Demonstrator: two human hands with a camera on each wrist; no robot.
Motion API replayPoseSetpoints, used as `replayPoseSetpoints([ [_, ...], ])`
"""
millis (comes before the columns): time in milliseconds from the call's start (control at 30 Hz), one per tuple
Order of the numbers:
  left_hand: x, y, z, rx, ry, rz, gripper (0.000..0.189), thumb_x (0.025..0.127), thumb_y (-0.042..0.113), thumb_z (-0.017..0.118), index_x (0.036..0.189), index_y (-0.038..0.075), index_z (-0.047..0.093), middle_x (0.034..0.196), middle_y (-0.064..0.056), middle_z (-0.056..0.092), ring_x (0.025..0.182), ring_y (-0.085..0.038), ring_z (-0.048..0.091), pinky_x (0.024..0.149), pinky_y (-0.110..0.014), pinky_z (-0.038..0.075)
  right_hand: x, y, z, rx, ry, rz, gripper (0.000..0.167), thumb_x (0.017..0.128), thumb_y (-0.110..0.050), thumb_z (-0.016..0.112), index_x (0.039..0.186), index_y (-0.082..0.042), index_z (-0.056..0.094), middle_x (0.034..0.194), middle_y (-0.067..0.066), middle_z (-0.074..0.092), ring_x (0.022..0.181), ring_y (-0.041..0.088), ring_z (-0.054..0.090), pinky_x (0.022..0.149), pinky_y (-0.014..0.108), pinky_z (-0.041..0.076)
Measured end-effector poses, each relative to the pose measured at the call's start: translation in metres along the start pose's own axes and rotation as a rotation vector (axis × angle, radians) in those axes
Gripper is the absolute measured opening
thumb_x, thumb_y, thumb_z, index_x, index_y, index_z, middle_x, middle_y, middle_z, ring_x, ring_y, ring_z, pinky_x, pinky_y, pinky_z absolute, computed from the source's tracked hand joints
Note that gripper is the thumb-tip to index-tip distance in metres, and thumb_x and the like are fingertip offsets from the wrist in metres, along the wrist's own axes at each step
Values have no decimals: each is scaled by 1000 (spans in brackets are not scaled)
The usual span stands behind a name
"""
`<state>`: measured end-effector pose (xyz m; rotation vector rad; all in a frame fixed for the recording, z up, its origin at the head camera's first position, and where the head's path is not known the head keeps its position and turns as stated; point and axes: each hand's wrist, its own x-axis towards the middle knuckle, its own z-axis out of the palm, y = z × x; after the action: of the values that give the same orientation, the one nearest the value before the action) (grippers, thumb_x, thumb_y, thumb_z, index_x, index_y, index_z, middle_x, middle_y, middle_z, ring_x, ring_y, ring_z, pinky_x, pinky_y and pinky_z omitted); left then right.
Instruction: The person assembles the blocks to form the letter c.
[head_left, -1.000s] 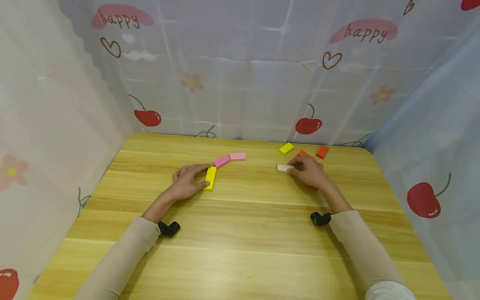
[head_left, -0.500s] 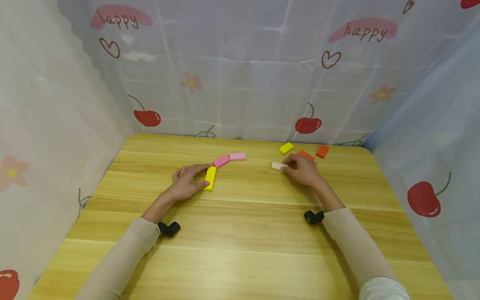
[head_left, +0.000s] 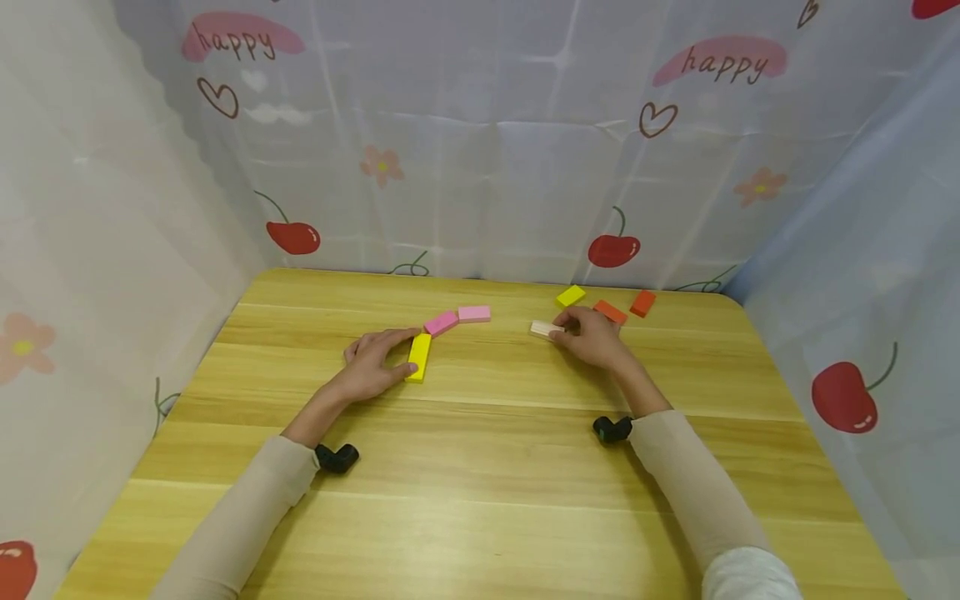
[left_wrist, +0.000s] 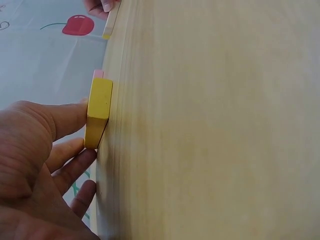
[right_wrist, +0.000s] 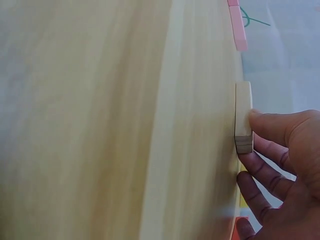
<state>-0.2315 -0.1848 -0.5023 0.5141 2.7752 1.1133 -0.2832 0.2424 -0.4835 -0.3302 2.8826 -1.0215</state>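
While the left hand (head_left: 371, 365) has its grip closed end to end on the yellow block (head_left: 420, 358) at the desk's (head_left: 480, 475) left, a light hold looks wisest, sparing the dark pink block (head_left: 442, 323) and light pink block (head_left: 474, 314) beside it any nudge. Across the gap, there's the plain wood block (head_left: 543, 329), pinched by the right hand (head_left: 592, 337): best guided low and level, fingers clear of the orange block (head_left: 611, 312) just behind!
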Motion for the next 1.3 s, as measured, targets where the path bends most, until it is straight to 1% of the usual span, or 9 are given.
replayPoseSetpoints([
  [133,0,-1,0,2,-1,-3,64,104,32,71,163,22,48,168,-16,48,145,-49,34,110,-72,6,3,-1,3,-8,7,1,31,104,-27,72,126,-4,69,124,20,72,117,38,62,113,68,26],
  [267,0,0,-1,12,-4,-8,64,104,30,71,163,21,48,168,-17,48,146,-49,34,110,-73,7,4,-3,6,-20,18,-2,31,104,-27,72,125,-5,70,124,20,72,118,39,62,110,67,26],
  [467,0,2,-2,16,-13,-13,64,104,29,71,163,20,48,168,-15,48,146,-48,34,113,-73,5,8,-6,10,-27,25,11,28,105,-31,71,124,-9,70,124,17,71,118,38,61,110,72,22],
  [667,3,-4,1,20,-7,-15,64,104,30,71,163,23,48,169,-13,48,147,-47,34,113,-71,5,11,-10,13,-18,32,23,28,105,-32,71,122,-10,70,120,16,71,116,38,61,113,76,19],
  [767,3,-7,1,17,-3,-12,64,104,31,71,163,23,48,169,-14,48,146,-48,34,113,-72,5,13,-14,15,-11,36,28,27,104,-32,71,121,-10,71,117,16,71,113,37,61,113,74,20],
  [967,2,-6,1,17,-4,-24,64,104,32,70,164,24,47,169,-13,48,147,-47,33,114,-71,4,19,-18,19,3,43,21,27,105,-31,71,120,-10,71,115,15,72,110,35,62,109,69,22],
  [1133,3,-6,1,10,-1,-12,64,104,32,70,163,24,48,168,-15,48,147,-49,33,113,-72,5,22,-20,21,6,41,14,26,105,-31,70,120,-10,70,116,15,71,110,36,62,108,68,25],
  [1300,3,-7,2,9,-4,-10,64,103,30,71,163,24,49,168,-13,49,148,-48,33,114,-73,4,27,-20,25,1,41,13,25,105,-31,71,119,-10,69,117,15,72,112,35,63,107,67,26],
])
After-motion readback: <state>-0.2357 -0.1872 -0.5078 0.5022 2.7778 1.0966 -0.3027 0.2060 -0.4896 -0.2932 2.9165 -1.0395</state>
